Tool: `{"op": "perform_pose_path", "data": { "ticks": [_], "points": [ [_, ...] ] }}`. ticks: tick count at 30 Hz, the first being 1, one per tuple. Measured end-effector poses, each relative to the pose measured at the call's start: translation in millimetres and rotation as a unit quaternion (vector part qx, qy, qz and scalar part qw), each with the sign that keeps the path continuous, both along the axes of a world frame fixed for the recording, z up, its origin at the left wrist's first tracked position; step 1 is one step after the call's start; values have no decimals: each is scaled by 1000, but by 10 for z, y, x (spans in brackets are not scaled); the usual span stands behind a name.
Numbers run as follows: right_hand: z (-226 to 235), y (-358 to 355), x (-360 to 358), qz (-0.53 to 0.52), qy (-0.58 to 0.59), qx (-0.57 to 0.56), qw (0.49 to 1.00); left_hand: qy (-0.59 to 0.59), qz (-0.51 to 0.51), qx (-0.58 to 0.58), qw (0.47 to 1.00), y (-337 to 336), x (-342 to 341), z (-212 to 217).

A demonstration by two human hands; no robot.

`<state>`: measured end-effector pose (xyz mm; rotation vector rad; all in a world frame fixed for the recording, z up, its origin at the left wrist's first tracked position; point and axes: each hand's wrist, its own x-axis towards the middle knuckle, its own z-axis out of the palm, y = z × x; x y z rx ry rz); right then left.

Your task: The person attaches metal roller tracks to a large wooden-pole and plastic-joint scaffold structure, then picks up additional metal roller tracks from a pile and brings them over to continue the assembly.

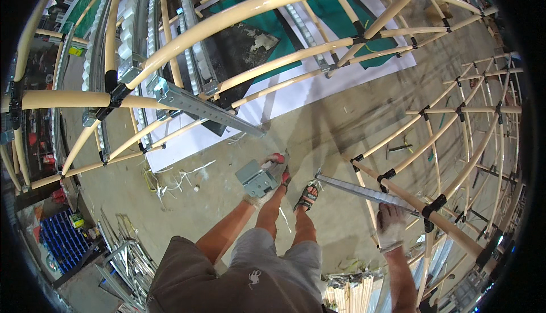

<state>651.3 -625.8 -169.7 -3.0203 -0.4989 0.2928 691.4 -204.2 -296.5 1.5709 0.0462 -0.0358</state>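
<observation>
The left hand (254, 198), gloved, is clamped on a grey metal bracket (257, 177), held out low in front of the body above the concrete floor (239, 142); the bracket looks like folded sheet steel, so judged stiff, fairly light, sharp at the edges and best gripped by its flat side, as now. The right hand (391, 226), also gloved, is closed around a cream pipe (449, 225) of the frame, just where a grey perforated rail (364, 191) meets it at a black clamp (435, 205); the rail is judged rigid, long and awkward, liable to swing if held at one end. Left arm reaches down and forward, nearly straight; right arm extends outward to the side.
</observation>
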Motion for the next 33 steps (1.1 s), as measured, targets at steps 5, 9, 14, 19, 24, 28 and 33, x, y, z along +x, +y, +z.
{"op": "perform_pose_path", "data": {
  "ticks": [5, 9, 14, 19, 24, 28, 33],
  "points": [
    [-489, 839, -476, -372, 217, 489, 758, 8, -64, -30, 997, -279, 205, 447],
    [-746, 1531, -206, -470, 390, 619, 493, 50, -154, -71, 984, -259, 313, 864],
    [-1478, 1623, 188, -410, 285, 520, 693, 54, -191, -92, 976, -46, 275, 1181],
    [-1277, 1633, 607, -260, 91, 295, 915, 38, -69, -172, 982, 310, 103, 1720],
    [-1357, 1648, 466, -67, 194, 216, 955, -24, 63, -242, 968, 571, 96, 2053],
    [-1408, 1755, -59, -47, 224, 411, 883, -50, 124, -274, 952, 669, 105, 2178],
    [-1405, 1542, -1370, -167, 250, 333, 894, -5, 169, -304, 937, 460, 67, 2227]
  ]
}}
